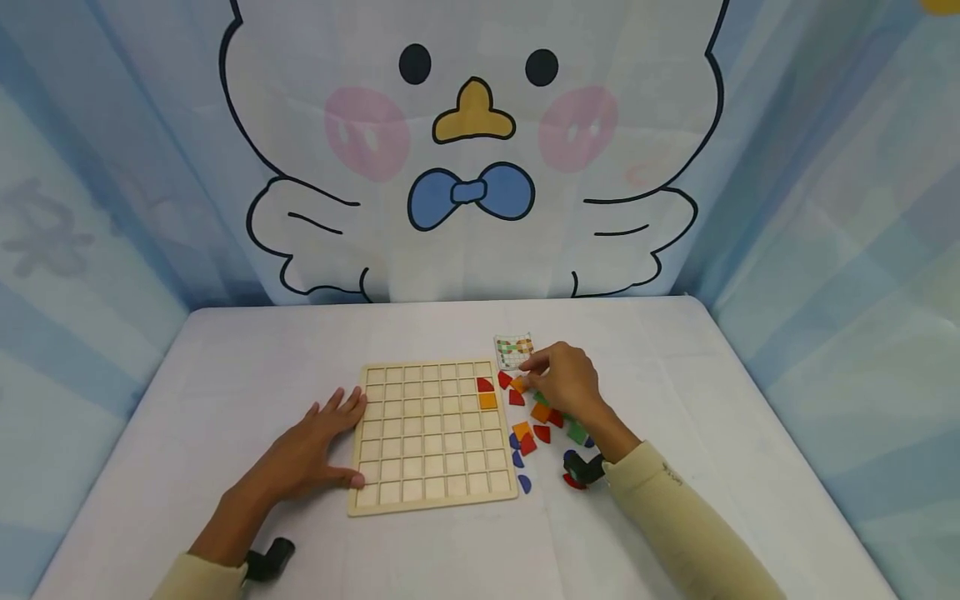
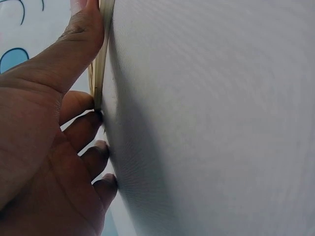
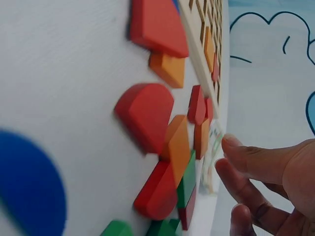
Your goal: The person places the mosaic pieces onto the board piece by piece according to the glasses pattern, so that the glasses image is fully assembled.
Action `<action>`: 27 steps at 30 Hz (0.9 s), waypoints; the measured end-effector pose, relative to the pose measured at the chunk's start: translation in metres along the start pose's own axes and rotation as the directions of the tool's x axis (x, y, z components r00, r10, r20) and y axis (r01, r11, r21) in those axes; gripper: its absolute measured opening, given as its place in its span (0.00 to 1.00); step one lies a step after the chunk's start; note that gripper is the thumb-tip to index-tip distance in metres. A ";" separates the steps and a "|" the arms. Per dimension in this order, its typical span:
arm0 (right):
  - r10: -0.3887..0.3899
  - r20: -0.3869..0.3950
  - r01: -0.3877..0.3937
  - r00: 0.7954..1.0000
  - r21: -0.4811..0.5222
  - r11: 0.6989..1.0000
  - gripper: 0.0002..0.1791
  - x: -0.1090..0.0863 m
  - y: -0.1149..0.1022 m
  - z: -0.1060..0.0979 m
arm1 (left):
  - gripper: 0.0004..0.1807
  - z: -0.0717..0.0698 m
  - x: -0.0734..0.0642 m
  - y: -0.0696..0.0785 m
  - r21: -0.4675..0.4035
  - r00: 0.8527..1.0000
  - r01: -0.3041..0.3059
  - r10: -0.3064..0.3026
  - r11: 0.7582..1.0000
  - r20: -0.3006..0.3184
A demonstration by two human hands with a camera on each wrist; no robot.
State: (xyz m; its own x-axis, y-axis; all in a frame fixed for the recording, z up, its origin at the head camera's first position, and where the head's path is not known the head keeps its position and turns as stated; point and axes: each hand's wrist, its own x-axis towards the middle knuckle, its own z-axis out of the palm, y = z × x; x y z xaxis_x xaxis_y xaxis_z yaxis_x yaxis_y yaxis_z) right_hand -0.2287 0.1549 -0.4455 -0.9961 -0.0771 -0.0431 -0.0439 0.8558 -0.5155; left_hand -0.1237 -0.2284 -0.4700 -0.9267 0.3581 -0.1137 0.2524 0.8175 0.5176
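A pale wooden grid board (image 1: pixel 423 425) lies on the table. In its right-hand column sit a red quarter-round piece (image 1: pixel 485 385) and, just below it, an orange square (image 1: pixel 487 401). My left hand (image 1: pixel 311 454) rests against the board's left edge, fingers extended and thumb at the near corner; the left wrist view shows the thumb (image 2: pixel 81 39) on the board's side. Over the loose pieces, beside an orange square (image 1: pixel 519 384) and a small pattern card (image 1: pixel 513 352), hovers my right hand (image 1: pixel 566 383). Its thumb and forefinger are slightly apart, with nothing visible between them in the right wrist view.
Several loose red, orange, green and blue pieces lie right of the board, including a blue half-round (image 1: pixel 525 483) near its lower corner. Dark wrist cameras (image 1: pixel 583 468) are strapped to both wrists. A printed curtain (image 1: pixel 465 258) hangs behind the white table (image 1: pixel 262 358).
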 end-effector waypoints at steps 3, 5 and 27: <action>0.015 0.021 -0.015 1.000 -0.010 1.000 0.09 0.000 0.005 0.001 | 0.69 0.000 -0.001 -0.001 -0.003 1.000 0.001 -0.001 1.000 0.001; 0.014 0.033 -0.013 0.999 -0.020 1.000 0.11 0.000 0.007 0.003 | 0.69 0.000 -0.001 -0.001 -0.006 1.000 0.001 -0.001 1.000 0.001; -0.065 0.018 0.064 0.998 0.084 0.994 0.05 0.001 0.010 0.000 | 0.69 -0.001 0.000 0.001 -0.008 1.000 0.022 -0.022 1.000 0.015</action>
State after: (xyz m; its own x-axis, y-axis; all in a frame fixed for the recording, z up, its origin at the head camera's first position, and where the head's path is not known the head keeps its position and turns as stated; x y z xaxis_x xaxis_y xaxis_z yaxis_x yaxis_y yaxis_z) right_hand -0.2307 0.1638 -0.4509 -0.9896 -0.1419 -0.0244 -0.1007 0.8030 -0.5873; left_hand -0.1238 -0.2284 -0.4687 -0.9278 0.3467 -0.1380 0.2294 0.8214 0.5222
